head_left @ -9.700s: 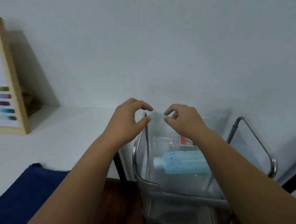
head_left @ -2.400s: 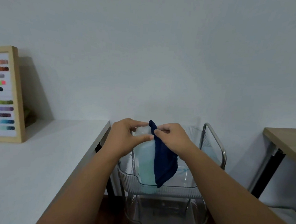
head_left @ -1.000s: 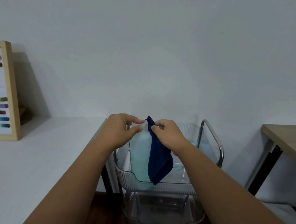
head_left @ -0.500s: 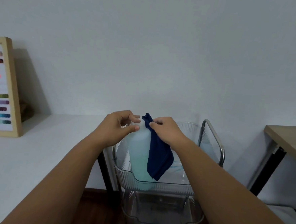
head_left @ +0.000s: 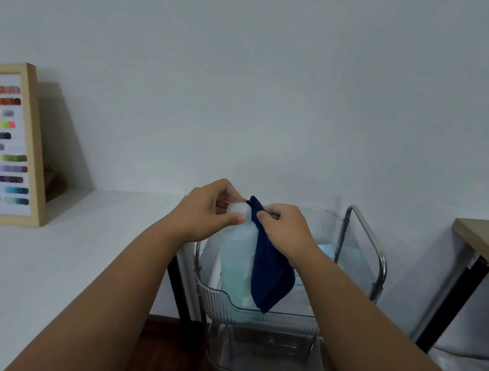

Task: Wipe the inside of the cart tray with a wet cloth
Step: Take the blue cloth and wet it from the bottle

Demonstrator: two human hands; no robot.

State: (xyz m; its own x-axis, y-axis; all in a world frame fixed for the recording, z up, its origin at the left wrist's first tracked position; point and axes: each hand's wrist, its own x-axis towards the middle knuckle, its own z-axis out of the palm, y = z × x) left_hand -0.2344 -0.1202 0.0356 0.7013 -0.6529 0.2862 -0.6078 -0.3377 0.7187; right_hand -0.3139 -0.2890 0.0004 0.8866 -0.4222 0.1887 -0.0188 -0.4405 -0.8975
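Cloth (head_left: 270,271) pinched in right fingers (head_left: 264,215), beside bottle (head_left: 236,260)

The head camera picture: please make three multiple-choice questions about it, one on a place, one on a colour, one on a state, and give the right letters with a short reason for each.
1. Where is the framed colour chart?
A. on the white table at the left, leaning on the wall
B. in the cart's top tray
C. on the wooden desk at the right

2. What colour is the cloth?
A. yellow
B. dark blue
C. white

3. How is the bottle standing?
A. lying flat in the lower tray
B. upside down
C. upright, in the top tray

Answers:
1 A: its frame rests on the white table, against the wall.
2 B: the fabric pinched by the right hand is navy.
3 C: its cap is uppermost, with the left hand gripping it.
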